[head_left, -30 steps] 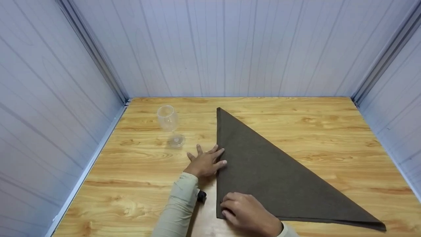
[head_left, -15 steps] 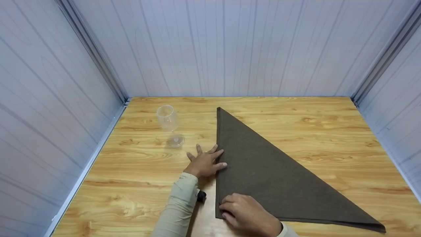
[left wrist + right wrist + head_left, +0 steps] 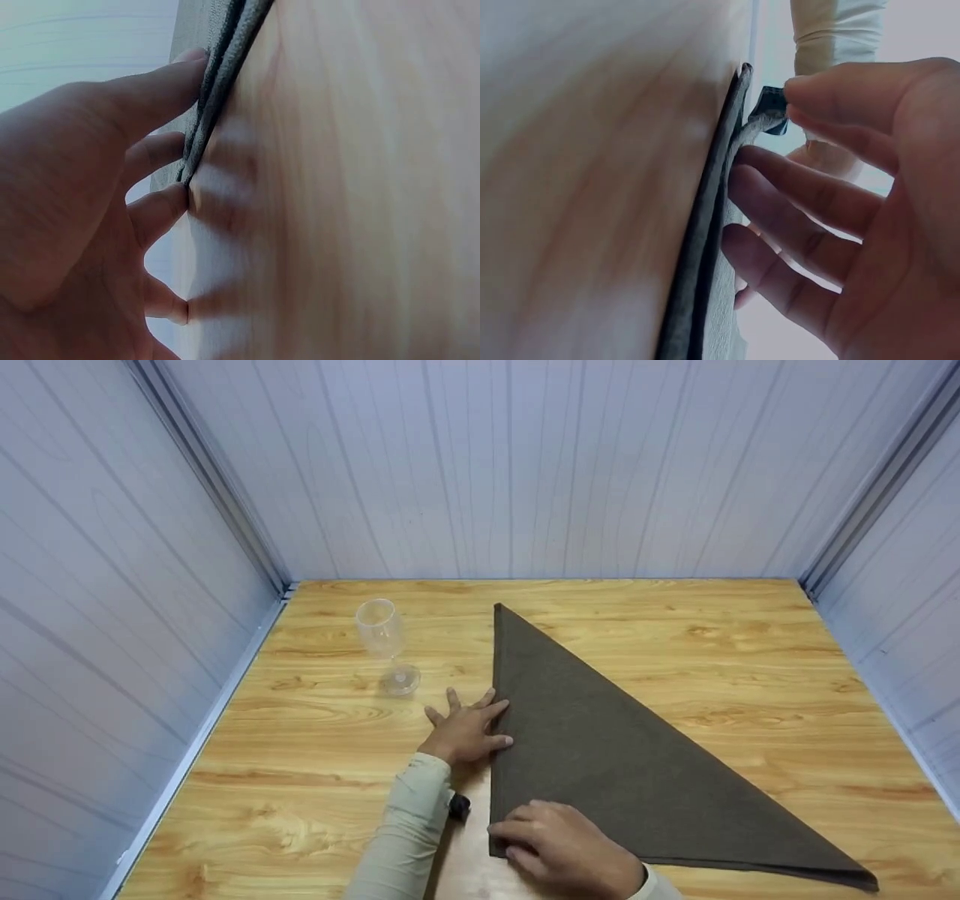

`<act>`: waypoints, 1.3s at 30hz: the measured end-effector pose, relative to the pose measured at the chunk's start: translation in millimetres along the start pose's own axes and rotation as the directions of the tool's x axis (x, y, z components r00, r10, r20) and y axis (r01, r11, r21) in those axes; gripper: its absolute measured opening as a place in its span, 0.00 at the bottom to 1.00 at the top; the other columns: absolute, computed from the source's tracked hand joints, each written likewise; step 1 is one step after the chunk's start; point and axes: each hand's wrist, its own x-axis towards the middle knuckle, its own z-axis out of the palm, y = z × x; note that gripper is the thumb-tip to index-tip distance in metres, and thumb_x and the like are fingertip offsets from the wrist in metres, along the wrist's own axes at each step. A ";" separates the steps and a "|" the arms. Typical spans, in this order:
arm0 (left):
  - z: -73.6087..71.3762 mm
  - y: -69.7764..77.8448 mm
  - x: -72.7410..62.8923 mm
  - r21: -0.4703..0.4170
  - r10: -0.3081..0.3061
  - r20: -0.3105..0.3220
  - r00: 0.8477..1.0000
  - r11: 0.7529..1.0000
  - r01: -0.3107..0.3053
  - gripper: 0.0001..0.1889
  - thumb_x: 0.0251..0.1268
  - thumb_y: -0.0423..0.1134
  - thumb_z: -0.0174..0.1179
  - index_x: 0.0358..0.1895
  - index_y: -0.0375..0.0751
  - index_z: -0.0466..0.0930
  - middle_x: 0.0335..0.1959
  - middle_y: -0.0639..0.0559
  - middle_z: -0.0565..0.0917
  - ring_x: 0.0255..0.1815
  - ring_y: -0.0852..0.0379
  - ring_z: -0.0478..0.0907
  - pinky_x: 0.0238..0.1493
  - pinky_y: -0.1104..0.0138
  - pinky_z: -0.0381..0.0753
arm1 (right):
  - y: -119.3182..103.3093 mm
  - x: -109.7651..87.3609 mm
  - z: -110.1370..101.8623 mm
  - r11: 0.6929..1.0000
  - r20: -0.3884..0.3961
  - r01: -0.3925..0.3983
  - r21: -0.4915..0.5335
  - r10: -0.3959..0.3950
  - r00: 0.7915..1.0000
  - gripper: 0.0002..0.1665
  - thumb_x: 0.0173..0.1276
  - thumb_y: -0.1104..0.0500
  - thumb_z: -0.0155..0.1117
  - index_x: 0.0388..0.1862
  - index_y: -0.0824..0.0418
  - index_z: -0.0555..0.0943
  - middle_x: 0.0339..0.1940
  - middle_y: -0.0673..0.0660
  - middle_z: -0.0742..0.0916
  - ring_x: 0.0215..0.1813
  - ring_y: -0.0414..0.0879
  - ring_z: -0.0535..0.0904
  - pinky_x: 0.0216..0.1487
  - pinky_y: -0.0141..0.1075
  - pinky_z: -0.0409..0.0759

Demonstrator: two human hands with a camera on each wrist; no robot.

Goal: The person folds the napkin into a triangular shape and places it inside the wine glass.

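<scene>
The right hand [image 3: 566, 844] is pinching narrow, its fingers holding a raised layer at the near-left corner of the cloth [image 3: 615, 750]; the left hand [image 3: 461, 735] is lying with fingers spread wide, touching the left edge. That layer's apparently being picked up, probably calling next for a steady lift. The cloth's lying triangular on the counter [image 3: 285, 750], a glass [image 3: 381, 636] standing beyond the left hand.

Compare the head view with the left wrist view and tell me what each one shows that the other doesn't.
Only the head view shows the clear stemmed glass, the right hand and the triangular shape of the brown cloth. Only the left wrist view shows the palm side of the left hand and the cloth's edge side-on, with its layers stacked. Both show left-hand fingers at that edge, and the wood-grain tabletop.
</scene>
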 end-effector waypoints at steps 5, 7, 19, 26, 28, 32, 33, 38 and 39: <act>-0.1 0.4 0.2 -0.008 0.000 0.000 1.000 1.000 0.000 0.37 0.65 0.62 0.62 0.77 0.59 0.65 0.80 0.55 0.56 0.75 0.20 0.33 0.59 0.20 0.34 | 3.4 -2.9 -3.3 0.996 0.038 -0.081 0.046 0.080 0.996 0.13 0.74 0.55 0.63 0.54 0.52 0.86 0.44 0.44 0.86 0.44 0.35 0.81 0.44 0.36 0.81; -0.6 0.8 0.0 0.002 -0.005 0.000 1.000 1.000 0.005 0.38 0.65 0.63 0.62 0.77 0.60 0.65 0.80 0.55 0.56 0.75 0.20 0.33 0.59 0.20 0.36 | 4.7 -4.2 -4.5 0.994 0.030 -0.102 0.041 0.101 0.994 0.12 0.74 0.54 0.62 0.52 0.53 0.86 0.43 0.44 0.86 0.43 0.36 0.82 0.44 0.37 0.81; -1.7 2.4 -0.6 0.089 -0.034 -0.049 0.998 0.995 0.039 0.38 0.63 0.65 0.63 0.75 0.58 0.67 0.79 0.55 0.59 0.75 0.21 0.42 0.59 0.21 0.46 | 21.6 -16.5 -20.7 0.918 -0.036 -0.397 -0.010 0.396 0.917 0.13 0.72 0.53 0.64 0.51 0.54 0.87 0.41 0.44 0.86 0.43 0.38 0.81 0.43 0.43 0.82; 0.2 5.2 -2.8 0.175 -0.054 -0.088 0.995 0.982 0.069 0.39 0.62 0.69 0.60 0.75 0.58 0.69 0.78 0.55 0.61 0.76 0.25 0.50 0.62 0.24 0.48 | 25.9 -21.5 -29.8 0.839 -0.143 -0.532 -0.115 0.516 0.844 0.12 0.68 0.52 0.69 0.46 0.55 0.88 0.39 0.48 0.86 0.42 0.44 0.82 0.43 0.46 0.82; -0.1 6.6 -3.1 0.201 -0.062 -0.101 0.993 0.976 0.081 0.39 0.61 0.70 0.60 0.74 0.58 0.69 0.78 0.54 0.62 0.75 0.27 0.52 0.63 0.25 0.46 | 27.7 -22.6 -33.7 0.796 -0.174 -0.588 -0.143 0.564 0.807 0.13 0.67 0.52 0.69 0.46 0.55 0.88 0.39 0.50 0.87 0.42 0.46 0.83 0.44 0.47 0.82; -0.4 9.3 -3.2 0.233 -0.066 -0.116 0.991 0.968 0.092 0.40 0.61 0.70 0.59 0.74 0.56 0.70 0.77 0.52 0.64 0.75 0.29 0.56 0.65 0.27 0.45 | 33.2 -25.8 -41.1 0.694 -0.192 -0.695 -0.188 0.668 0.719 0.16 0.66 0.50 0.69 0.46 0.58 0.88 0.40 0.55 0.86 0.42 0.50 0.82 0.43 0.51 0.82; -0.4 9.7 -3.6 0.235 -0.066 -0.118 0.991 0.968 0.092 0.40 0.61 0.70 0.59 0.73 0.56 0.71 0.76 0.51 0.65 0.75 0.30 0.57 0.65 0.27 0.45 | 34.1 -27.0 -42.7 0.670 -0.184 -0.716 -0.195 0.692 0.698 0.17 0.67 0.50 0.69 0.47 0.60 0.87 0.41 0.56 0.85 0.42 0.51 0.82 0.43 0.52 0.82; 0.3 10.3 -5.8 0.229 -0.054 -0.125 0.991 0.970 0.082 0.39 0.62 0.69 0.60 0.73 0.55 0.72 0.75 0.50 0.66 0.74 0.31 0.59 0.66 0.27 0.46 | 37.4 -33.7 -46.5 0.618 -0.127 -0.754 -0.222 0.749 0.651 0.23 0.68 0.48 0.68 0.54 0.62 0.85 0.48 0.61 0.83 0.47 0.56 0.79 0.43 0.56 0.81; 0.3 10.5 -6.1 0.229 -0.051 -0.126 0.991 0.970 0.079 0.38 0.62 0.69 0.60 0.73 0.55 0.72 0.75 0.49 0.66 0.74 0.32 0.59 0.66 0.28 0.46 | 37.9 -34.8 -47.0 0.619 -0.116 -0.753 -0.223 0.751 0.650 0.24 0.68 0.47 0.68 0.55 0.62 0.84 0.49 0.62 0.82 0.49 0.57 0.79 0.43 0.57 0.80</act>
